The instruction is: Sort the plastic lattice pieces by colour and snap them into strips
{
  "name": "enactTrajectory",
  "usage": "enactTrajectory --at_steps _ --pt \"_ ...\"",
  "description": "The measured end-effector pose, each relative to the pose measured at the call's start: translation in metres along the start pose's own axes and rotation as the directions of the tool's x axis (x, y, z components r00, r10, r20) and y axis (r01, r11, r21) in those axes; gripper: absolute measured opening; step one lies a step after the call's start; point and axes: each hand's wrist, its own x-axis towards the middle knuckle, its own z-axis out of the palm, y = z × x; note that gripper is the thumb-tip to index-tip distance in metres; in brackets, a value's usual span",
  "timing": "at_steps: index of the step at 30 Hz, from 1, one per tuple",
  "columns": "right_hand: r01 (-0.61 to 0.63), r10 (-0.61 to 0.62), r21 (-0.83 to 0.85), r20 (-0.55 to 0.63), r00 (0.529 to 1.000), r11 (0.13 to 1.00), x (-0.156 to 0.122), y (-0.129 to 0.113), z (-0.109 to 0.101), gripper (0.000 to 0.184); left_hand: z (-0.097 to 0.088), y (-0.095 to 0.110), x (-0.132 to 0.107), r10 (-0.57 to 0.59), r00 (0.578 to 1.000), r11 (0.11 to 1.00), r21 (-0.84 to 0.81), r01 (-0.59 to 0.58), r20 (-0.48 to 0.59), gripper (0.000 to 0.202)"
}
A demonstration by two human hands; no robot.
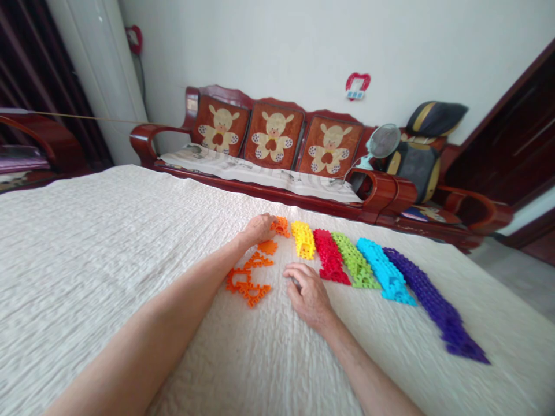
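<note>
Interlocking plastic strips lie side by side on a white quilted bedspread (95, 260): yellow (303, 239), red (330, 257), green (355, 261), cyan (385, 270) and long purple (436, 300). My left hand (258, 228) rests with curled fingers against a small orange piece (280, 226), and another orange piece (267, 247) lies just below it. Looser orange pieces (247, 286) sit under my left wrist. My right hand (307, 294) lies curled on the bedspread near the red strip. Its fingers hide whatever may be inside them.
A dark red wooden sofa (277, 188) with cartoon-patterned back cushions stands just beyond the bed's far edge. A small fan (383, 141) and a black-and-yellow seat cushion (416, 162) stand at its right end. A door frame stands at the far right.
</note>
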Motion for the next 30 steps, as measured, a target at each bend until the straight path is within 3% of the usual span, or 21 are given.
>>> enactTrajectory --at_steps 8,13,16,20,25,30 --pt "0.0 0.0 -0.001 0.011 1.0 1.0 0.0 0.0 0.0 0.028 0.001 -0.006 0.001 0.001 1.0 0.997 -0.075 -0.004 -0.027 0.042" --pt "0.009 -0.009 0.004 0.007 1.0 1.0 0.0 0.001 0.001 0.028 -0.023 -0.001 -0.006 -0.012 0.997 0.993 -0.118 0.004 -0.071 0.038" --pt "0.016 -0.016 0.009 -0.001 1.0 1.0 0.001 0.0 0.001 0.027 -0.045 0.008 -0.018 0.013 0.994 0.998 -0.061 -0.007 0.106 0.029" --pt "0.013 -0.013 0.012 -0.003 1.0 1.0 0.001 0.001 0.001 0.026 -0.067 0.011 -0.041 0.125 0.914 0.992 -0.017 -0.129 0.387 0.025" --pt "0.018 -0.018 0.015 -0.003 1.0 1.0 0.001 0.002 0.001 0.026 -0.08 0.009 -0.057 0.09 0.875 0.996 -0.034 -0.083 0.476 0.037" --pt "0.018 -0.019 0.016 0.01 1.0 1.0 0.001 0.001 0.0 0.026 -0.075 0.02 -0.061 0.081 0.861 0.994 0.018 -0.104 0.503 0.038"
